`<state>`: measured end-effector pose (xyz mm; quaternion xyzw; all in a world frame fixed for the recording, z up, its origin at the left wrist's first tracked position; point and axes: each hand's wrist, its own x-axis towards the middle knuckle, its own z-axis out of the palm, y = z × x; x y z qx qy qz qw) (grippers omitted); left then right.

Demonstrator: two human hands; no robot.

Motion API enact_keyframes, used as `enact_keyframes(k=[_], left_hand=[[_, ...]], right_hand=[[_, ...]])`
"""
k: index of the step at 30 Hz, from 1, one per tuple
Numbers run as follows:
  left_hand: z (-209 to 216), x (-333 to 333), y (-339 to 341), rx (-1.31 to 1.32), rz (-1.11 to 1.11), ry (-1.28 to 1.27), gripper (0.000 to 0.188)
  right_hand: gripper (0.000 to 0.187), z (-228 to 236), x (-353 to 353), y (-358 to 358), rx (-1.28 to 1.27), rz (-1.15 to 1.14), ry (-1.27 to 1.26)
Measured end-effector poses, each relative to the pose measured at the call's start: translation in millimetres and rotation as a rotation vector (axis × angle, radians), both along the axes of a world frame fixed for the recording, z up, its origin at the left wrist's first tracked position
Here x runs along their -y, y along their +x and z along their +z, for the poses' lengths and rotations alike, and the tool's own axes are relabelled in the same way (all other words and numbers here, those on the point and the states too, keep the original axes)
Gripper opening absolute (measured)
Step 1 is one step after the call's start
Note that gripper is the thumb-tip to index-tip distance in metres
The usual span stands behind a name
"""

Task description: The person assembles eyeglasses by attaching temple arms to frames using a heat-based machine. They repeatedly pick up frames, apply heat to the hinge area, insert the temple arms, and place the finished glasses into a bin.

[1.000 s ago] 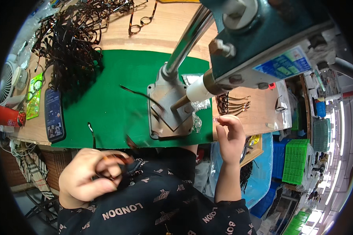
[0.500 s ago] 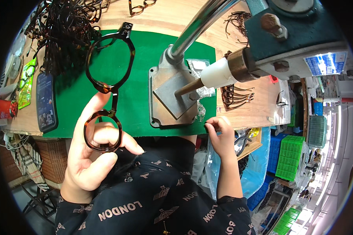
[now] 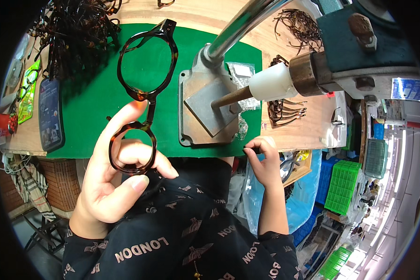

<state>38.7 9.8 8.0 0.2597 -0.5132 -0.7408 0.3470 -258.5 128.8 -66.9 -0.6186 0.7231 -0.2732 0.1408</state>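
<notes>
My left hand [image 3: 112,182] holds up a dark tortoiseshell eyeglass frame [image 3: 139,94], its fingers closed around the lower rim. The frame is tilted, one round rim above the other, with no lenses that I can make out. Beyond it lies a green mat [image 3: 98,116]. To its right stands a bench press: a grey metal base [image 3: 187,128], a square steel plate [image 3: 205,109] and a rod [image 3: 226,101] with a white sleeve [image 3: 271,82]. My right hand [image 3: 266,161] rests near the table's front edge, thumb and forefinger pinched on a small dark thing, mostly hidden.
A heap of dark spectacle frames [image 3: 74,44] is at the far left, with a phone [image 3: 50,114] nearer. Right of the press lie a clear packet [image 3: 245,74], a row of frames [image 3: 284,112] and loose dark temples [image 3: 298,28]. Green crates [image 3: 343,186] stand at the right.
My left hand has moved a little right with the eyeglass frame, toward the press. The whole view has shifted slightly. My right hand keeps its pinch by the table edge.
</notes>
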Motion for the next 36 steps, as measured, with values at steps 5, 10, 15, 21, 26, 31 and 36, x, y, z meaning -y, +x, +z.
enact_keyframes(k=[5,10,15,21,26,31,36], left_hand=[[-0.1,0.6,-5.2,-0.050,0.016,0.025,0.075],[-3.8,0.6,-3.6,-0.068,-0.010,0.019,0.074],[-5.2,0.6,-2.4,-0.087,-0.027,0.021,0.073],[-6.6,1.5,-0.5,-0.090,-0.044,0.028,0.073],[-7.7,1.6,-1.9,-0.111,-0.055,0.021,0.073],[-8.5,1.5,-1.5,-0.119,-0.065,0.024,0.073],[-3.0,-1.9,-7.8,-0.036,0.018,0.058,0.078]], right_hand=[[0.011,-3.0,-2.9,-2.0,0.117,-0.064,0.027],[0.011,2.9,2.5,5.0,0.032,-0.043,0.054],[0.013,1.2,7.3,20.5,-0.075,-0.169,0.043],[0.013,-5.4,-3.8,11.9,-0.010,-0.155,-0.004],[0.011,-1.1,-8.4,-0.8,0.055,-0.056,0.026],[0.009,1.5,1.9,0.3,-0.068,0.049,0.008],[0.008,-5.1,11.8,2.2,-0.119,0.100,-0.058]])
